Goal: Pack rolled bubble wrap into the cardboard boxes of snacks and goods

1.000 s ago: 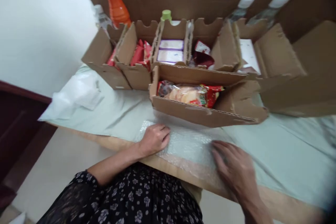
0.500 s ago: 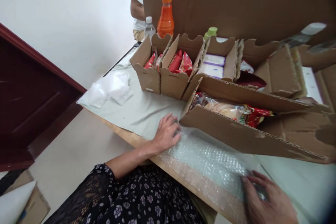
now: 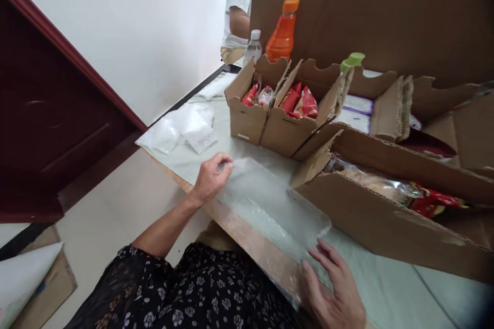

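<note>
A left hand [image 3: 211,179] pinches the far-left corner of clear bubble wrap [image 3: 266,205] along the table's [image 3: 376,280] near edge, right hand [image 3: 334,288] spread at its right end, a carton's [image 3: 247,119] white label [image 3: 243,136] too small to read.

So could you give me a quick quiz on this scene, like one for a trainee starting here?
1. Which hand is pinching an edge of the clear plastic?
2. Fill in: The cap on the small clear bottle, just left of the orange bottle, is ____.
3. Where are the white-and-purple packs? A) in a cardboard bin; B) on the floor; C) under the clear plastic

Key:
1. The left hand; the right hand has its fingers spread.
2. White.
3. A.
</note>
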Motion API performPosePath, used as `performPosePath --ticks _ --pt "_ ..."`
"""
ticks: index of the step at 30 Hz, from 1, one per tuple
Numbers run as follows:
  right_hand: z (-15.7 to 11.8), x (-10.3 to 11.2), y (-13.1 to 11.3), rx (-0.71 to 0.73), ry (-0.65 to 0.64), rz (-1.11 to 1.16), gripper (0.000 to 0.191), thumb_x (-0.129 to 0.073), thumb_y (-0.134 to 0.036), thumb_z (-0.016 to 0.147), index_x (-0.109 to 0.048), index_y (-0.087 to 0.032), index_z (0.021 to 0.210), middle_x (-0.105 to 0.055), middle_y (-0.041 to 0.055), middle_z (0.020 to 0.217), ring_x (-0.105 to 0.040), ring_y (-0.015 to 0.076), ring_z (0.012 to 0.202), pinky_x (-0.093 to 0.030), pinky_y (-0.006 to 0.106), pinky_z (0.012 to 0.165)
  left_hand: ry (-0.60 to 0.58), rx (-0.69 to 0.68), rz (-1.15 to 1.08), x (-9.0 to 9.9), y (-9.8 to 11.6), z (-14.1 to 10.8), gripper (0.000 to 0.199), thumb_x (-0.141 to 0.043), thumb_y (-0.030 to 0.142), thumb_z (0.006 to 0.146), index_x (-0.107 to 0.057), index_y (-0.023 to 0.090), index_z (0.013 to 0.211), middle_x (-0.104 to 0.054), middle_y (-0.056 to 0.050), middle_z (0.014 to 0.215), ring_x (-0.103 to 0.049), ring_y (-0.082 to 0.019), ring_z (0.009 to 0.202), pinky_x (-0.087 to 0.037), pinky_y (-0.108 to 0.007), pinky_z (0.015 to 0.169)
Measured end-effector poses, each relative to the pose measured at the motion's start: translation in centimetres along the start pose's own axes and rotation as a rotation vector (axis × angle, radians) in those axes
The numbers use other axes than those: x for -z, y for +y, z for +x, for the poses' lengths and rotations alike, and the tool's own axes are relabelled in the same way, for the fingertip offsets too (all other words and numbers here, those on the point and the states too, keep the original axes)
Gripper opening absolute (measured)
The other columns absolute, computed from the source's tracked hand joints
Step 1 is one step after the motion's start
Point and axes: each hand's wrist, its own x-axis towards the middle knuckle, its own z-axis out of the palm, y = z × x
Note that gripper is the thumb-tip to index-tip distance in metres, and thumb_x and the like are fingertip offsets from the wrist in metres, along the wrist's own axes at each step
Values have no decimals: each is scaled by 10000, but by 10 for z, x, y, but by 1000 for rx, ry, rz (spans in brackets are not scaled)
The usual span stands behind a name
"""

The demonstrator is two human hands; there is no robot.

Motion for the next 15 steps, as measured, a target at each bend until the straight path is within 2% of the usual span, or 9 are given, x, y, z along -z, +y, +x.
performPosePath --ticks 2,5,8,10,12,13,15 --pt "5 -9 -10 57 -42 17 255 -585 -422 1001 -697 -236 1136 -695 140 1322 -700 314 1168 -584 513 983 90 -28 85 16 -10 26 63 -602 178 883 -660 191 906 -735 -16 869 -690 -158 828 -540 -262 805" --pt "10 -21 -19 111 -87 21 211 -597 -363 1003 -691 -241 1148 -691 139 1329 -701 307 1166 -613 490 931 131 -82 191 36 -25 72 65 -615 170 874 -659 188 919 -723 -13 869 -663 -157 806 -519 -267 786" --pt "14 -31 -23 119 -99 24 195 -602 -346 1003 -692 -235 1136 -699 142 1316 -709 306 1147 -627 483 901 120 -116 270 42 -40 116 83 -594 151 885 -656 181 932 -711 -28 885 -649 -171 833 -512 -300 829" --pt "15 -37 -25 123 -109 34 188 -604 -337 999 -699 -235 1126 -709 140 1303 -715 306 1140 -628 478 897 86 -118 343 42 -53 137 134 -627 161 865 -665 174 994 -723 -59 995 -654 -214 967 -510 -367 937" --pt "15 -43 -27 139 -116 43 183 -610 -331 993 -707 -234 1115 -720 136 1289 -720 307 1135 -625 472 894 92 -127 401 48 -65 147 293 -700 200 824 -667 167 1113 -712 -99 1169 -629 -266 1128 -478 -447 1044" --pt "15 -46 -27 150 -115 44 182 -609 -329 993 -709 -233 1111 -725 135 1281 -723 307 1130 -623 471 891 132 -119 408 55 -72 147 365 -722 222 812 -661 165 1167 -698 -114 1231 -620 -277 1168 -469 -463 1067" --pt "15 -50 -26 178 -111 28 184 -602 -331 997 -709 -229 1107 -734 134 1260 -728 304 1112 -619 464 872 267 -36 393 75 -85 139 349 -695 252 834 -673 166 1171 -712 -111 1202 -650 -256 1108 -493 -423 1025"
